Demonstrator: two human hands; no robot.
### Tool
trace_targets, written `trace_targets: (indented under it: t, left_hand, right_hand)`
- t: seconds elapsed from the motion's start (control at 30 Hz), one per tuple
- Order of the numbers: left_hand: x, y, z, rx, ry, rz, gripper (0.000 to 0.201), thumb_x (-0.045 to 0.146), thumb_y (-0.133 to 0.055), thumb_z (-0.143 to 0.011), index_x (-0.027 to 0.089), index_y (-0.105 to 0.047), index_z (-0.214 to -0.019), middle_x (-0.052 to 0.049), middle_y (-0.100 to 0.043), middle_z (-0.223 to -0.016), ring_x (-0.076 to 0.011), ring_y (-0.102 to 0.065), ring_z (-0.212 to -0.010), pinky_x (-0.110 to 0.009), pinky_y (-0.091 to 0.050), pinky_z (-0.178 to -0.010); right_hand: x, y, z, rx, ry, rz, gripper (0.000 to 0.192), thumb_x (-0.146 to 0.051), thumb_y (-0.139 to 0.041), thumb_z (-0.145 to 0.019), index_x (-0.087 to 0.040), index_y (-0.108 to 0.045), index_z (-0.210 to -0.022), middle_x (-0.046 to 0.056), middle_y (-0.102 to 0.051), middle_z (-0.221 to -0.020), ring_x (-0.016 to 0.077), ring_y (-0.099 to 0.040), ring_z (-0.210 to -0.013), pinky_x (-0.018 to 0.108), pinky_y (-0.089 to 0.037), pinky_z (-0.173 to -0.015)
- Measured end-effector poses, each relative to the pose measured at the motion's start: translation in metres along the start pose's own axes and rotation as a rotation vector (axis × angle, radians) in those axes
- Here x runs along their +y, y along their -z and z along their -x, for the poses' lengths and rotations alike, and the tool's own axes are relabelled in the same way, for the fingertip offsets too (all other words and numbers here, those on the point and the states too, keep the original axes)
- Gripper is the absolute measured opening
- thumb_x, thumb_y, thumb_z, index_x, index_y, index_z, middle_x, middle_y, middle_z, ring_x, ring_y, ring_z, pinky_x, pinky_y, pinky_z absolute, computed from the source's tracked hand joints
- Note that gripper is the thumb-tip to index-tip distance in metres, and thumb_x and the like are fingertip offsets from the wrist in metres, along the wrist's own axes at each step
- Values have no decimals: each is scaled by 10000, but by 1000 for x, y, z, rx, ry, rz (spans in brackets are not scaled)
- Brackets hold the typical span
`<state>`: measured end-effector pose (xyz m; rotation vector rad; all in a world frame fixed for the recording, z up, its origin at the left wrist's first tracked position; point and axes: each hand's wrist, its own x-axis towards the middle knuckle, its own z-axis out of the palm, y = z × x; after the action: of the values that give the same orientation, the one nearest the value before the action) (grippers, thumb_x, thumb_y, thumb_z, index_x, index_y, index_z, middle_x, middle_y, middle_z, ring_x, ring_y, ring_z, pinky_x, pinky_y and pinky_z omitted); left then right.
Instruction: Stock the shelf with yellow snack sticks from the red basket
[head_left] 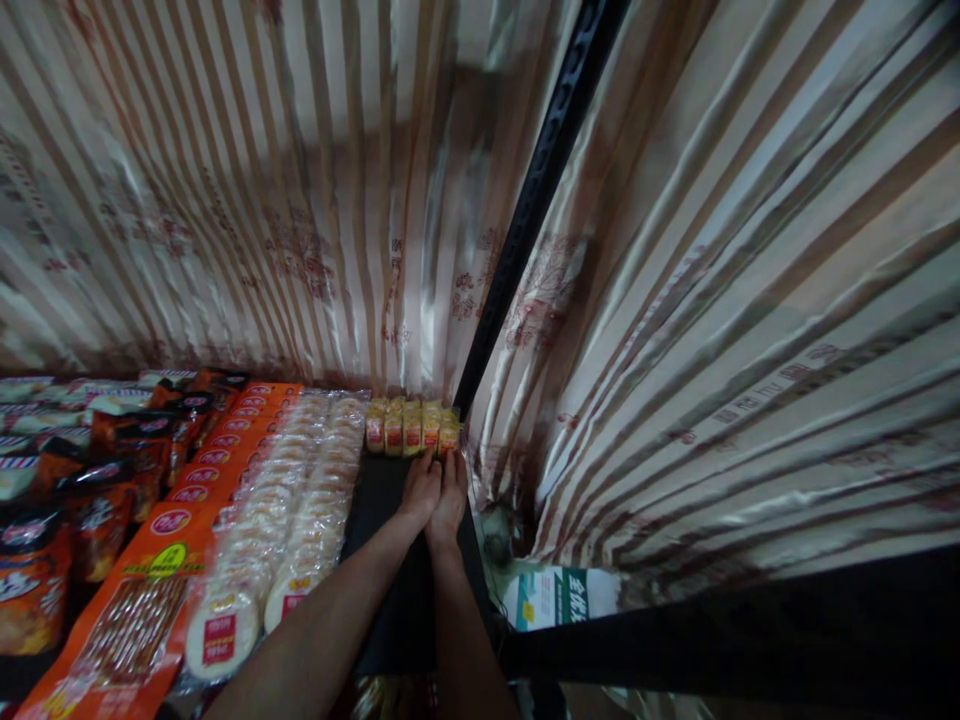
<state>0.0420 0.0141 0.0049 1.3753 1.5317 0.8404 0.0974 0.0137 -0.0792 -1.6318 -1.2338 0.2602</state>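
Observation:
Both my arms reach to the back of a dark shelf [382,500]. My left hand [421,488] and my right hand [448,496] lie side by side, fingertips against a short row of small yellow-and-red snack packs [411,428] standing against the striped curtain. Whether the fingers grip a pack or only touch it is hidden by the hands themselves.
Left of my arms lie rows of round white rice-cracker packs [300,500], then orange packs [202,480] and dark red snack bags [112,480]. A black upright post [525,220] stands at the shelf corner. A striped satin curtain [750,330] hangs behind; a white-green carton [559,596] sits below right.

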Motion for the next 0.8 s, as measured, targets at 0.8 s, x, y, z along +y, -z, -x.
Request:
trace_targets:
  t: [0.8]
  left_hand:
    - [21,-24,28,-16,-279,-249,499,109,-359,-805,276,-481,-1259,-32,-526,-1276,-213,-350,-1292,-433,-239,-1098]
  right_hand:
    - [-7,2,0,18,87,215,430,-214,-328,-846,-202,-467,-1253,129,-469,-1204,237,-432,-1122,409,-395,-924]
